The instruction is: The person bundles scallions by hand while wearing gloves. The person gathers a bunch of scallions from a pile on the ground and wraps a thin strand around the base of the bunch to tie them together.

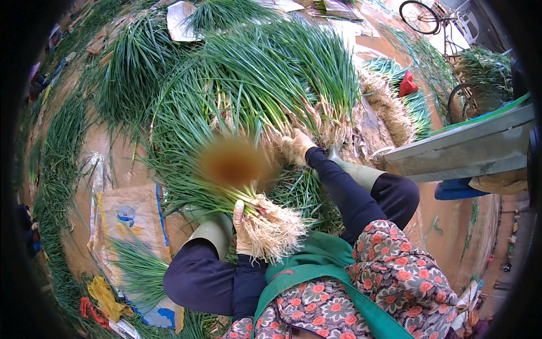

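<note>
My left hand (240, 231), in a pale glove, holds a bunch of spring onions (258, 207) just below its leaves. The bunch's whitish roots (275, 231) spread toward my lap, and its green leaves run off to the left. Reaching forward, my gloved right hand (300, 146) is curled at the root ends of a large spring onion heap (271, 76). Its fingertips are partly hidden among stalks and roots. A round brown blur covers part of the heap between my hands. My knees and pale green rubber boots (360, 171) flank the onions.
A printed woven sack (131, 207) with loose leaves lies left. Root-out bundles (389, 101) and a red object (407, 84) lie beyond my right boot. A grey-sided board structure (461, 142) juts in from the right. Bicycle (419, 17) stands at far right.
</note>
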{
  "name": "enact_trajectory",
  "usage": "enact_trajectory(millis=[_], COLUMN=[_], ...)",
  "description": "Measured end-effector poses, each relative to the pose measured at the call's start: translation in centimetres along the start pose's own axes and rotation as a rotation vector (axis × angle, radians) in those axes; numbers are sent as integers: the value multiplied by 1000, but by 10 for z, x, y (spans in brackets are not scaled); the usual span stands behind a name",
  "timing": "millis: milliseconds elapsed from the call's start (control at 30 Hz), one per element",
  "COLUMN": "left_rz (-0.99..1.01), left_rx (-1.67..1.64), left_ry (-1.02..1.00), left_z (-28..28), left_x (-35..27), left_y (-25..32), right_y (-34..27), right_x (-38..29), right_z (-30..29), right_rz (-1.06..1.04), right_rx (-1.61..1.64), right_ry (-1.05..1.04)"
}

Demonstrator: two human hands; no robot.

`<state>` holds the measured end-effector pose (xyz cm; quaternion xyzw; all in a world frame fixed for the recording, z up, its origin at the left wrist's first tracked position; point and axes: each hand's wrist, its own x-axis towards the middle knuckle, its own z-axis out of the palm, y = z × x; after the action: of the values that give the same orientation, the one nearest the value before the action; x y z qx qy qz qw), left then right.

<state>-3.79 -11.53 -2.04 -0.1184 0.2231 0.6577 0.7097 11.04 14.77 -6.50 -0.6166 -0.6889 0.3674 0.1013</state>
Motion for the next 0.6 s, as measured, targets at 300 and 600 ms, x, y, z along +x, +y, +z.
enact_trajectory(millis=[300,600], left_rz=[4,25], left_rx=[-90,14], left_ry=[-87,-100], left_z=[18,8], left_x=[1,4], left_y=[-11,-12], right_y=[-9,-40], right_x=[-66,-157], right_z=[-36,-17], right_rz=[14,-557], right_rx=[-294,-515], right_ry=[-230,-598])
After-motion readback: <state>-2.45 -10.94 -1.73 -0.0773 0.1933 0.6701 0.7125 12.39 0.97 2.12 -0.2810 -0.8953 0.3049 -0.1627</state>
